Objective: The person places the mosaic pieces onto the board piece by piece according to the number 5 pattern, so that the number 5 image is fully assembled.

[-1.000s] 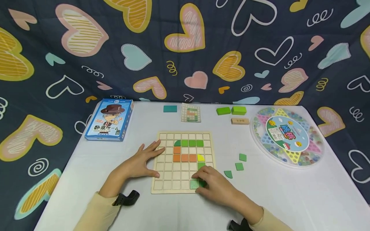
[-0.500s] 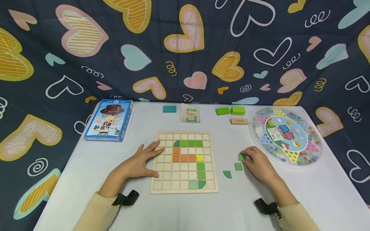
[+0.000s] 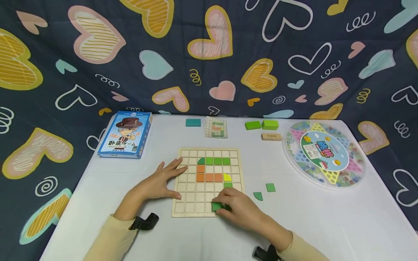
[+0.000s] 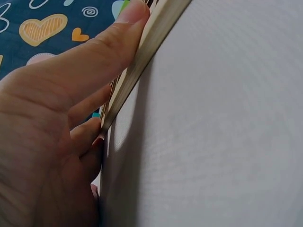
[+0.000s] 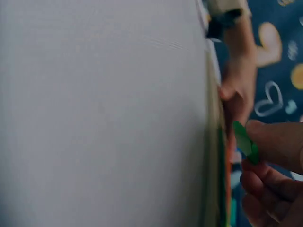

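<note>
A wooden grid board (image 3: 191,197) lies on the table, with green, orange and yellow tiles in some of its cells. My left hand (image 3: 160,182) rests along the board's left edge, fingers spread. In the left wrist view its thumb (image 4: 102,56) touches the board's rim. Over the lower right of the board, my right hand (image 3: 240,208) pinches a green square tile (image 5: 245,142) between thumb and fingers. That hand hides several cells and the tiles there. Right of the board lie one green square tile (image 3: 270,187) and one green quarter-round tile (image 3: 258,196).
Behind the board stand a pattern card (image 3: 216,127), a teal block (image 3: 193,123), two green blocks (image 3: 270,125) and a wooden block (image 3: 271,137). A blue game box (image 3: 125,135) is at the back left, a round marble game (image 3: 324,154) at the right. A heart-patterned cloth hangs behind.
My right hand went from the board to the loose tiles, took the upper green square tile, and came back over the board's lower right. The left hand stayed on the board's edge.
</note>
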Available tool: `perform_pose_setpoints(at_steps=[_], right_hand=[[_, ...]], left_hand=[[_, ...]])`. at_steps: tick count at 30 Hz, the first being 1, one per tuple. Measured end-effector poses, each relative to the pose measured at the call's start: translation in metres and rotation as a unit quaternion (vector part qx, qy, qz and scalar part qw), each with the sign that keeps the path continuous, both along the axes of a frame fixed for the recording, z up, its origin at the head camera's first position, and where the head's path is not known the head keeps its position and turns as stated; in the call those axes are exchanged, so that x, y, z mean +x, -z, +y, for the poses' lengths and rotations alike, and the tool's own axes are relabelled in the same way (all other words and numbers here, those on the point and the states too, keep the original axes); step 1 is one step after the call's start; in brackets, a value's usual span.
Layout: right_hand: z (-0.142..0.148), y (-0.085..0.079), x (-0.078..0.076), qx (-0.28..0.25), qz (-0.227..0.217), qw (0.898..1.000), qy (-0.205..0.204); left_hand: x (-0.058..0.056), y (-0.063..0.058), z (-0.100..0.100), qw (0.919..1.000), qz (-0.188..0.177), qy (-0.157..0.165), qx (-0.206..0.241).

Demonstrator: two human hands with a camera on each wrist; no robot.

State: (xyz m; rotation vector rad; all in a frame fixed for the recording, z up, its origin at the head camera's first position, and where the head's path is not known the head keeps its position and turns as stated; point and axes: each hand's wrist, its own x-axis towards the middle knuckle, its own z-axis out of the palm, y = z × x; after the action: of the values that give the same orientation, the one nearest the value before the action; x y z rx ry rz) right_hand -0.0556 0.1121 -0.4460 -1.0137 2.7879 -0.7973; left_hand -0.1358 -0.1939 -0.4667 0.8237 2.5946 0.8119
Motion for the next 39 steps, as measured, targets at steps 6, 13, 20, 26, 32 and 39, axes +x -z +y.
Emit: perform_pose_setpoints(at_steps=[6,13,20,26,32,39], right_hand=[[-0.02,0.01,-0.001,0.031,0.027,0.999,-0.015],[-0.019,0.01,0.0,0.026,0.017,0.999,-0.009],[0.03,-0.001,0.003,-0.018,0.011,0.995,0.096],[0.085,0.002,-0.001,0.032,-0.021,0.983,0.178],[0.089,0.006,-0.003,0.072,0.007,0.984,0.16],[0.045,-0.012,0.007,0.011,0.054,0.995,0.087]], left_hand=[[-0.001,0.005,0.0,1.0,0.005,0.004,0.007],[-0.002,0.004,-0.001,0.9999,0.006,0.001,0.012],[-0.002,0.004,0.0,1.0,0.002,0.003,0.009],[-0.001,0.003,-0.003,1.0,0.0,-0.001,0.005],[0.002,0.003,-0.005,1.0,-0.002,-0.002,-0.001],[0.0,0.003,-0.002,0.9999,0.002,0.002,-0.011]])
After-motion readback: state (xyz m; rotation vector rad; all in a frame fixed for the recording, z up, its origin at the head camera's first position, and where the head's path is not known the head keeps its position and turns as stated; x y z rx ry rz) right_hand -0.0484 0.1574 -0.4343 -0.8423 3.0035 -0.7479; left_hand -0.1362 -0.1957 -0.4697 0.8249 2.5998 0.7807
